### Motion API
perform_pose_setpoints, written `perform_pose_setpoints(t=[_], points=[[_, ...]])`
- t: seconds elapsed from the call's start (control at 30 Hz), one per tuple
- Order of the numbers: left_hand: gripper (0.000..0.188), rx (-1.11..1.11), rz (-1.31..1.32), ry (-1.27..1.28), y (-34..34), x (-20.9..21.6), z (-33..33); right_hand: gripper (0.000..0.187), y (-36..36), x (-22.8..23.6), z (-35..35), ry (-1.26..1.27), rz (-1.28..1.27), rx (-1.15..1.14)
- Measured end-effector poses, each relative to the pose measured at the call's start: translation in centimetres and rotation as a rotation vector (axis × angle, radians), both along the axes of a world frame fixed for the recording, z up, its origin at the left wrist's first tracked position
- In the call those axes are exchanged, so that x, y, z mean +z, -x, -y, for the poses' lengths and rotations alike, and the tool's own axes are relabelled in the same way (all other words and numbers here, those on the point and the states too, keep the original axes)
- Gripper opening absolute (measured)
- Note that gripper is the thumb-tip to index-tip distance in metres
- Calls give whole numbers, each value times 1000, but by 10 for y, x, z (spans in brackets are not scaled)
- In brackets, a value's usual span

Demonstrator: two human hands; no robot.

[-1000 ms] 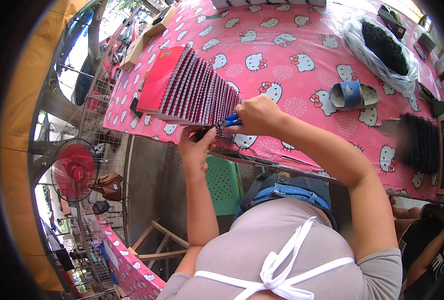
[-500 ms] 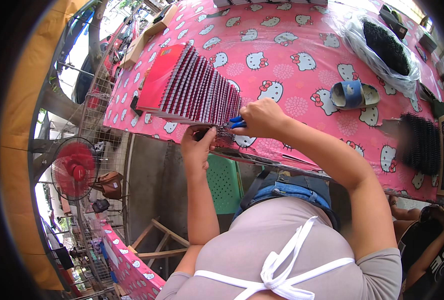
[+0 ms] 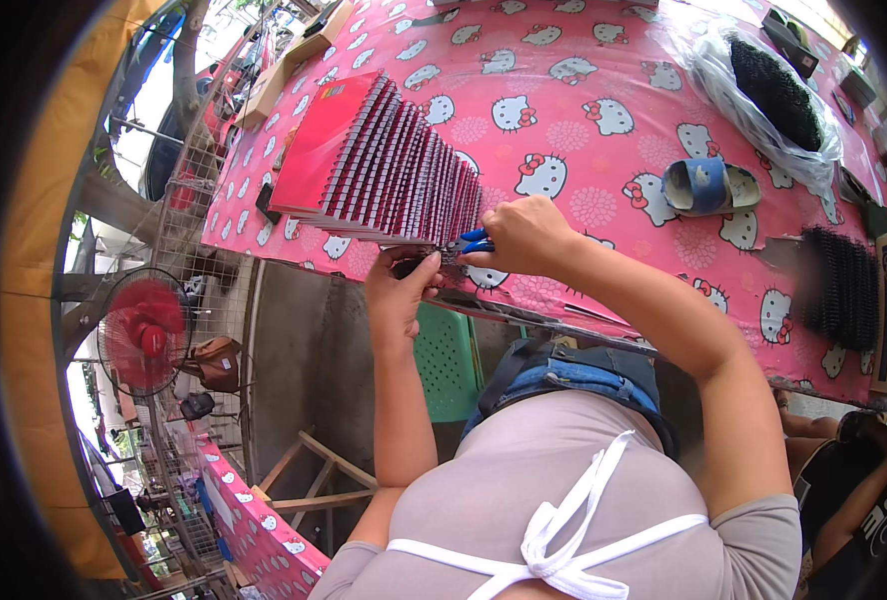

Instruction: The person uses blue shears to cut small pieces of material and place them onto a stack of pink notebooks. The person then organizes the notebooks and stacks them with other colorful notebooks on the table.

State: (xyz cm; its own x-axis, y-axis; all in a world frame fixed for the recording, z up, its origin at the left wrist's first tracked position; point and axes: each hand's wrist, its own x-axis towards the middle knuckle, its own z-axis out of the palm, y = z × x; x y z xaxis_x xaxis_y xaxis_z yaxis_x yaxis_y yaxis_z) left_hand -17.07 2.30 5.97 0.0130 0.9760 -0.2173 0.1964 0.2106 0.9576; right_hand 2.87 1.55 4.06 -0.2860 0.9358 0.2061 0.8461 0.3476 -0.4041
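Little has changed: the pliers [image 3: 478, 241] stay at the near right corner of the notebooks [image 3: 389, 165], stacked on the worktop [image 3: 559, 140], so the same step seems ongoing. Right of the stack, the right hand [image 3: 527, 235] grips the pliers; below it, the left hand [image 3: 401, 292] curls, its hold unclear.

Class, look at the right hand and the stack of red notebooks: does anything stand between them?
Nothing visible blocks the right hand; only its own blue-handled pliers lie between it and the stack of red notebooks. The left hand is beside their tips, to the left.
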Motion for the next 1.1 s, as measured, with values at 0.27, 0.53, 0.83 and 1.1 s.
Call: perform_pose_setpoints(t=[0.27, 0.53, 0.83, 1.1], points=[[31, 30, 48, 2, 2, -6, -4, 59, -10, -10, 1, -217, 112, -44], [33, 46, -38, -147, -6, -21, 0, 60, -4, -19, -10, -316, 209, -10], [32, 73, -63, -154, -7, -25, 2, 57, -8, 10, -12, 43, 180, 73], [32, 93, -18, -21, -5, -25, 2, 57, -16, -29, -9, -565, 142, -34]])
